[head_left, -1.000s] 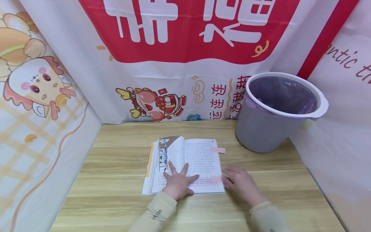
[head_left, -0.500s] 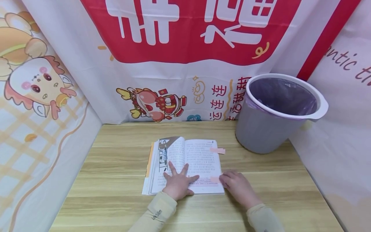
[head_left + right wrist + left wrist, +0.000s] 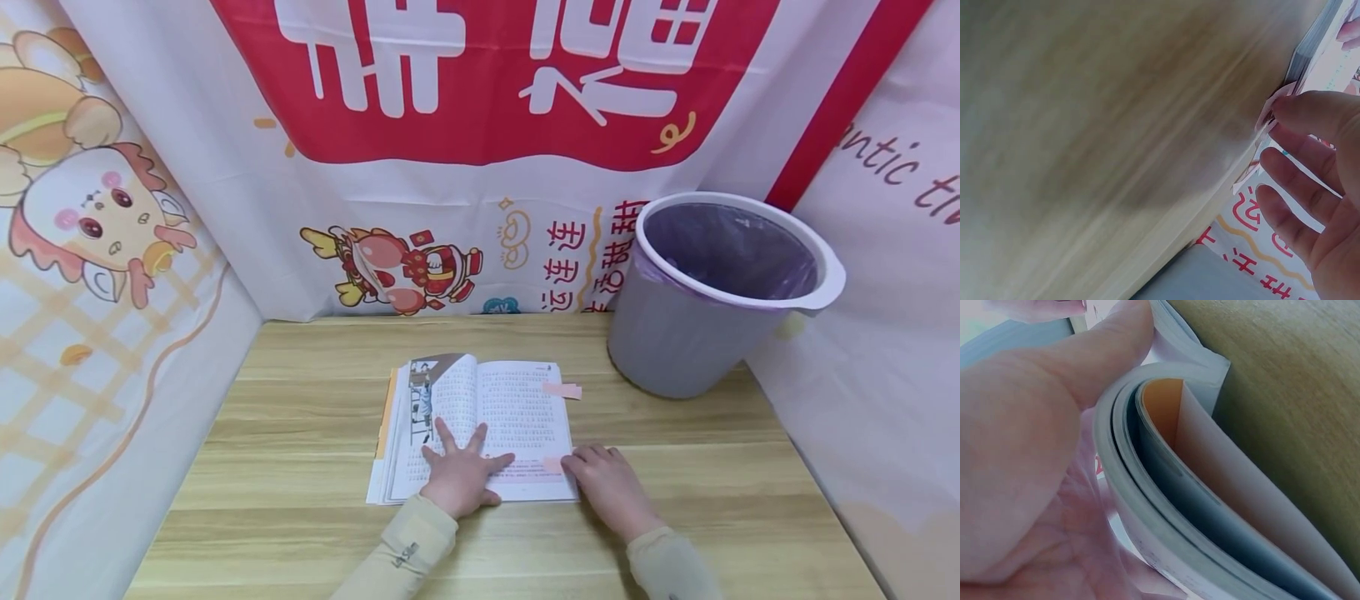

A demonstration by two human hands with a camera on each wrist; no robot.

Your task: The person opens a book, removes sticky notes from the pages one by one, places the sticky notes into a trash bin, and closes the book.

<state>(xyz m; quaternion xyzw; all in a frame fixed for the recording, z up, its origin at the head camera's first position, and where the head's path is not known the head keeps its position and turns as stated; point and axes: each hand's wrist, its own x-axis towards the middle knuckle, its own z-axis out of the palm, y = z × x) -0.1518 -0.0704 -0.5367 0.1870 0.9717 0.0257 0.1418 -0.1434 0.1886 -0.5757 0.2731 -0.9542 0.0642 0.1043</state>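
Note:
An open book [image 3: 517, 412] with printed pages lies on the wooden table. Across its lower middle my left hand [image 3: 459, 479] presses the pages down with fingers spread. The left wrist view has the left thumb [image 3: 1110, 344] on the pages, which curve up at the bottom edge. My right hand [image 3: 609, 490] is at the book's lower right edge, beside a pink sticky tab [image 3: 552, 465]. Thumb and forefinger pinch the outer end of that pink tab [image 3: 1264, 112] in the right wrist view; the other fingers are loosely bent. A second pink tab [image 3: 562, 390] sticks out higher on the same page.
A grey waste bin [image 3: 663, 342] with a purple liner and white rim stands at the table's back right. Printed cloth [image 3: 420, 192] hangs behind the table [image 3: 315, 367] and along both sides.
My right hand has come in slightly left to the book's edge and its fingers have closed on the lower tab. The left hand stays in place on the pages.

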